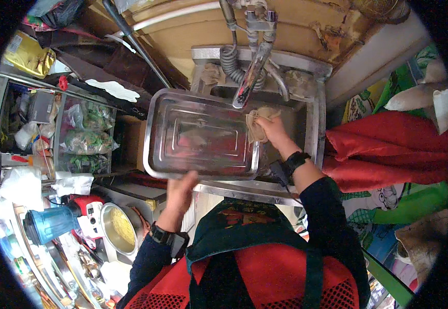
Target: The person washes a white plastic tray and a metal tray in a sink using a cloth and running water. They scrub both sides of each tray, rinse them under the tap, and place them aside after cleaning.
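Note:
A rectangular stainless steel tray (pixel 204 116), or a lid of that shape, is held over the left part of a metal sink (pixel 318 127). Its face carries stepped rectangular ridges. My left hand (pixel 182 193) grips its near edge; the fingers are hidden beneath it and the hand is slightly blurred. In my right hand (pixel 273 131) is a bunched beige cloth (pixel 261 120), at the tray's right end. Just beyond the cloth, the faucet spout (pixel 253 77) reaches down over the sink. Whether water runs from it I cannot tell.
A coiled spring hose (pixel 231 67) and a curved metal pipe (pixel 280 79) stand behind the sink. Red fabric (pixel 386 150) hangs at the right. To the left are a blender (pixel 61 222), a metal pot (pixel 120 228) of yellow shreds and shelves with bagged greens (pixel 88 141).

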Available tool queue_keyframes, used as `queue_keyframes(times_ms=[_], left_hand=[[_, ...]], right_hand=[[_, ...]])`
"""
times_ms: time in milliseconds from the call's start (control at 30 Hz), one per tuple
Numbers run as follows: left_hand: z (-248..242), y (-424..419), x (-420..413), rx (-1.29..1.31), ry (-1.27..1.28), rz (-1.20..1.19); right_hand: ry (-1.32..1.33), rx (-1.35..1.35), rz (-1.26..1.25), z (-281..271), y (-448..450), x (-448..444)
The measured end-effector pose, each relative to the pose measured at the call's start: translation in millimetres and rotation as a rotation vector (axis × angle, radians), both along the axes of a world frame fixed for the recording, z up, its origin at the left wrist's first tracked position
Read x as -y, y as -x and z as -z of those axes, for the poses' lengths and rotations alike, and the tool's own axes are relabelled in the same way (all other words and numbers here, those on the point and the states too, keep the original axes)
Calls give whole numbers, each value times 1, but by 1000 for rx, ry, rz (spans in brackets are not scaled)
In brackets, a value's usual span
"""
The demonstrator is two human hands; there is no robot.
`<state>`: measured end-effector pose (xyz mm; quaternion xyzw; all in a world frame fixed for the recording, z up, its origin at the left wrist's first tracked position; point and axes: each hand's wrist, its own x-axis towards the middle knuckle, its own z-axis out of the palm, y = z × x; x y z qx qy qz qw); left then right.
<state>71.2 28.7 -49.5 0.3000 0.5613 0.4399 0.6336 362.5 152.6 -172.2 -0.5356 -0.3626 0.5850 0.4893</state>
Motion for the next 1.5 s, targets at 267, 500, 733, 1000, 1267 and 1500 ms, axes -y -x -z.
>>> queue_keyframes(times_ms=[267, 500, 733, 1000, 1267, 1500], left_hand=[[-52, 38, -49, -75, 325, 238], [-35, -26, -50, -288, 354, 306], [48, -23, -62, -259, 223, 292], [57, -68, -81, -178, 269, 348], [72, -69, -84, -53, 227, 306], [71, -74, -80, -60, 276, 350]], right_hand=[[-15, 392, -343, 14, -24, -3], [130, 953, -367, 56, -25, -20], [124, 1369, -113, 57, -26, 0], [132, 469, -287, 93, 2, 7], [-440, 591, -331, -5, 92, 32], [-174, 1111, -475, 107, 50, 15]])
